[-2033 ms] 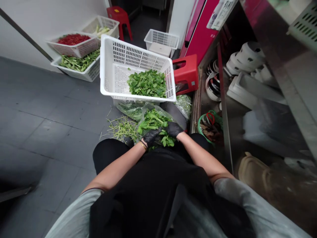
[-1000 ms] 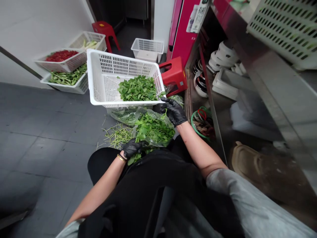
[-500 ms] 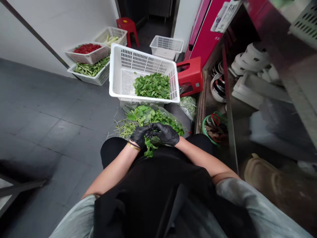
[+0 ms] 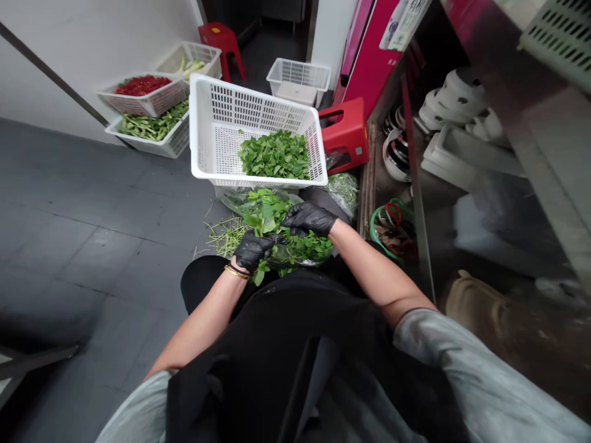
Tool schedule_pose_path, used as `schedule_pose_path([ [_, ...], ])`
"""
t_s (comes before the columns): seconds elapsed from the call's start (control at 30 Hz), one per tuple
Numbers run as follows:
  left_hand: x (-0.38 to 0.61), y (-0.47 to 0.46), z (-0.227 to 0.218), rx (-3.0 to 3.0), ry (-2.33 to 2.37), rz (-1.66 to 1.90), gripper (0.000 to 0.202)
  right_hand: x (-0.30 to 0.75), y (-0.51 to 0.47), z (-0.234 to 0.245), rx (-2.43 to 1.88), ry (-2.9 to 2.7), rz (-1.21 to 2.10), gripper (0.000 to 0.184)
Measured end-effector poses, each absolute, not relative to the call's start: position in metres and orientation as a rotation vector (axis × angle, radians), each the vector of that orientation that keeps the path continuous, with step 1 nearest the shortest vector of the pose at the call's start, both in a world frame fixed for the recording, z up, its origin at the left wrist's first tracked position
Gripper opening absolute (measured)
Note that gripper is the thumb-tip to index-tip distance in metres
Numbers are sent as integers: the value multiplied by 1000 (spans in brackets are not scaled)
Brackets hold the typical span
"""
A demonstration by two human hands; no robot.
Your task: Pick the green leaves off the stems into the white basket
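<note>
My left hand (image 4: 253, 250), in a black glove, is closed on a bunch of leafy greens (image 4: 265, 215). Leaves stick out above its fingers, and a sprig hangs below them. My right hand (image 4: 310, 219), also gloved in black, is a little higher and to the right. Its fingers are bent together at the edge of the leaves and look closed on greens, though the fingertips are partly hidden. Under both hands, more greens lie in a clear plastic bag (image 4: 233, 200). Thin cut stems (image 4: 226, 235) are heaped left of the bag.
Just beyond, a white slotted basket (image 4: 258, 180) holds picked leaves (image 4: 276, 155). Baskets of red chillies (image 4: 142, 85) and green beans (image 4: 154, 126) stand by the left wall. Red stools (image 4: 348, 136) and a metal shelf (image 4: 422, 246) with containers are to the right.
My hands were together over the bunch; now they are apart. The right hand has moved up and away, while the left still grips the greens. The whole view has shifted slightly.
</note>
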State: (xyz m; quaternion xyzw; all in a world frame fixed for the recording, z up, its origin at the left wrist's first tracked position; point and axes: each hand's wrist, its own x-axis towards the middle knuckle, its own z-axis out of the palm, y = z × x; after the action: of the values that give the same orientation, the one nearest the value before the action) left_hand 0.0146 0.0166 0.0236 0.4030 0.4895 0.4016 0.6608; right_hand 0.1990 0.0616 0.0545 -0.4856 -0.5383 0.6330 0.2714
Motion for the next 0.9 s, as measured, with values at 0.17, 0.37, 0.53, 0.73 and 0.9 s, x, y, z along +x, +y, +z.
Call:
schedule_pose_path([
  [0.17,16,11,30,862,996,696,24,228,53,53,-1291,-1651,1953,34],
  [0.37,19,6,32,625,902,596,20,255,44,57,-1479,-1905,1774,24],
  [0.53,4,11,39,434,920,782,16,257,37,49,-1469,-1598,1658,33],
  [0.73,14,13,35,391,905,939,9,191,34,31,-1085,-1815,1433,41],
  [0.9,15,12,28,350,982,962,14,169,47,15,-1020,-1822,1587,53],
])
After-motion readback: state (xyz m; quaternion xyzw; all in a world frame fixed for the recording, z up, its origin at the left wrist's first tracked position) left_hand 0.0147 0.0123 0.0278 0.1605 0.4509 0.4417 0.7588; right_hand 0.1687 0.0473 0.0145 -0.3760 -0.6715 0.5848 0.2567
